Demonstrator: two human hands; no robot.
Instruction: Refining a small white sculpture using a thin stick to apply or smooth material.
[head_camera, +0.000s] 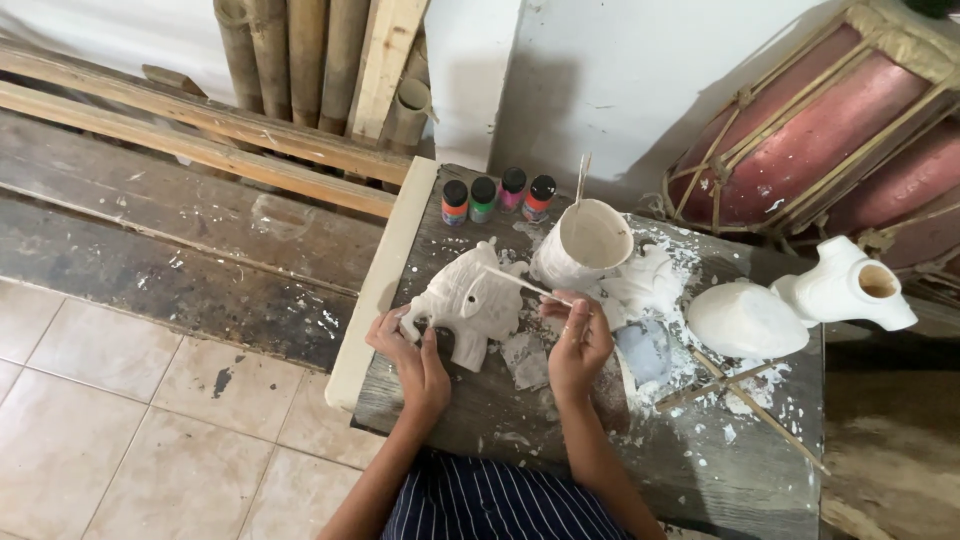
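Observation:
A white elephant figurine (468, 300) lies on a dark wooden table (700, 470). My left hand (412, 355) grips it at its lower left end. My right hand (577, 340) holds a thin white brush (518, 284), whose tip rests on the figurine's upper side. A white cup (585, 245) coated in white paint stands just behind, with a stick (581, 178) standing in it.
Several small paint bottles (497, 196) with black caps line the table's back edge. A white rounded form (745, 320) and a white hollow cast (845, 285) sit at the right, near crossed sticks (740, 390). Bamboo poles (300, 60), planks and a drum (830, 130) stand behind.

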